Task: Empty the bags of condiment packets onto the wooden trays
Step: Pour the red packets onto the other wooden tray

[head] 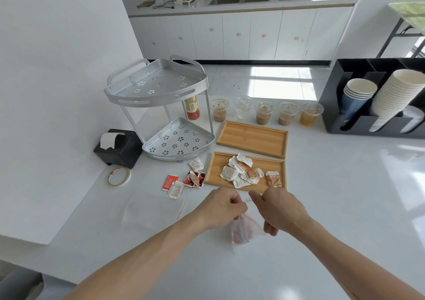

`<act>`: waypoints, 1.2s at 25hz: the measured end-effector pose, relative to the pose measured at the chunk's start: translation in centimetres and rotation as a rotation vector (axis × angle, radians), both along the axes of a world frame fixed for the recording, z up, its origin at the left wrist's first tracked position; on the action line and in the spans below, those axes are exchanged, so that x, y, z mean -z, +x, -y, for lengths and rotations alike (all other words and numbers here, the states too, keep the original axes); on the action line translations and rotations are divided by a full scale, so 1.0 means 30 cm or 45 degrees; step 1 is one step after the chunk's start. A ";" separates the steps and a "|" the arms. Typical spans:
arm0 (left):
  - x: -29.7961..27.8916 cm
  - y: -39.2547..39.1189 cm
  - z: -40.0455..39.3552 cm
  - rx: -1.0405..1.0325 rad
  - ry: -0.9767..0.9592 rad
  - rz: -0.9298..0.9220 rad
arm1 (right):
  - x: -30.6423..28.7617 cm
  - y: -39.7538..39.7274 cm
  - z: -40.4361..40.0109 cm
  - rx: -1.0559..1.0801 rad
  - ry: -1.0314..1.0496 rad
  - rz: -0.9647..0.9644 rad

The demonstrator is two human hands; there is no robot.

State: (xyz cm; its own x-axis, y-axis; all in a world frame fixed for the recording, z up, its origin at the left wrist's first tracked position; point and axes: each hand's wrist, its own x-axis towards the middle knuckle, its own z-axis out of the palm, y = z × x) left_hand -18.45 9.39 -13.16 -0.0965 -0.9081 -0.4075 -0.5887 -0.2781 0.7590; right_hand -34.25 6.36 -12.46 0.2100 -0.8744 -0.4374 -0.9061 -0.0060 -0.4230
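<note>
- clear bag (pixel 241 232) with red packets inside hangs above the white counter (pixel 333 207), near edge of the trays
- left hand (pixel 224 206) pinches the bag's top, fingers curled round it
- right hand (pixel 279 210) just beside the bag, fingers loosely curled; can't tell if it touches the plastic
- empty flat bag (pixel 154 210) lies left of the hands
- near tray (pixel 215 168) holds a pile of white/brown packets (pixel 243 171)
- loose packets (pixel 184 180) on the counter left of it
- far tray (pixel 251 136) bare, lidded cups (pixel 264 112) behind it
</note>
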 end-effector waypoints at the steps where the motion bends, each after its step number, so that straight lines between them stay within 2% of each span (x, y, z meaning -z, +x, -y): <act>1: -0.001 -0.004 -0.003 0.030 -0.002 -0.005 | 0.009 0.002 0.008 0.058 -0.028 0.006; 5: 0.011 -0.032 -0.015 0.149 0.009 -0.065 | 0.023 0.005 0.051 0.189 -0.073 0.117; 11: 0.098 0.035 -0.007 0.159 0.175 -0.283 | 0.031 -0.008 0.051 0.054 -0.310 0.076; 14: 0.227 0.142 0.024 -0.008 0.215 -0.060 | 0.016 -0.033 0.064 -0.038 -0.382 0.013; 17: 0.326 0.195 0.045 0.020 0.254 0.181 | -0.023 -0.056 0.084 -0.106 -0.394 0.019; 19: 0.341 0.184 0.062 0.052 0.198 0.177 | -0.064 -0.069 0.103 -0.130 -0.390 0.055; 24: 0.341 0.121 0.084 0.017 0.008 -0.067 | -0.128 -0.088 0.153 -0.104 -0.406 0.199; 30: 0.327 0.136 0.136 -0.142 -0.198 -0.079 | -0.115 -0.127 0.243 0.097 -0.396 0.281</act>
State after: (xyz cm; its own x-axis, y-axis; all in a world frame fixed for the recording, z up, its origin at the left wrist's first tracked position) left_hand -14.38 5.32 -22.97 -0.0124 -0.9660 -0.2582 -0.5118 -0.2157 0.8316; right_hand -38.07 -0.92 -9.00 0.1987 -0.9749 -0.1005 -0.7961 -0.1007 -0.5968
